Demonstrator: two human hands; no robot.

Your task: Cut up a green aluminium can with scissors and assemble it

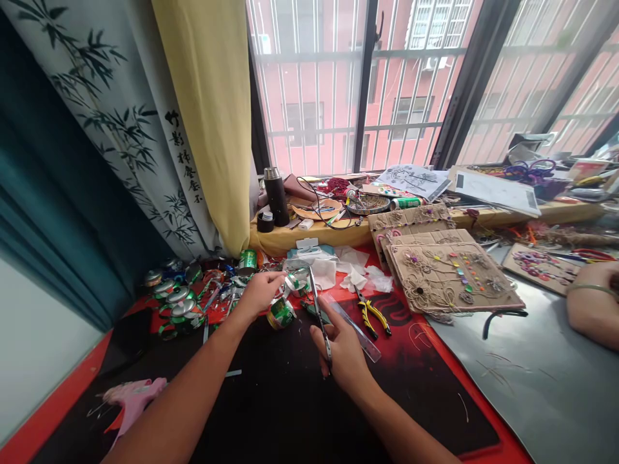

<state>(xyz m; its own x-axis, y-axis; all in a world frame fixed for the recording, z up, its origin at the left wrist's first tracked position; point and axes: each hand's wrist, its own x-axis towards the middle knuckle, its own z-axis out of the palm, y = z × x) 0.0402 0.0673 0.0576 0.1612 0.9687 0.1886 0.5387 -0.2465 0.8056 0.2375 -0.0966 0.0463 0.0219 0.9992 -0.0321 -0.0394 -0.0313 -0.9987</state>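
Note:
My right hand grips a pair of scissors, its blades pointing up and away from me. With fingers pinched, my left hand holds a curled piece of cut can metal, green and silver, just left of the scissor tips. Below that piece, a green and gold cut can lies tilted on the black mat. A clear ruler lies right of the scissors, partly behind my right hand. Yellow and black pliers rest farther right.
Cut cans and metal scraps are piled at the left. A pink glue gun lies near my left forearm. White tissues sit behind the pliers. Cardboard boards with cords stand at the right, near another person's arm. A black flask stands behind.

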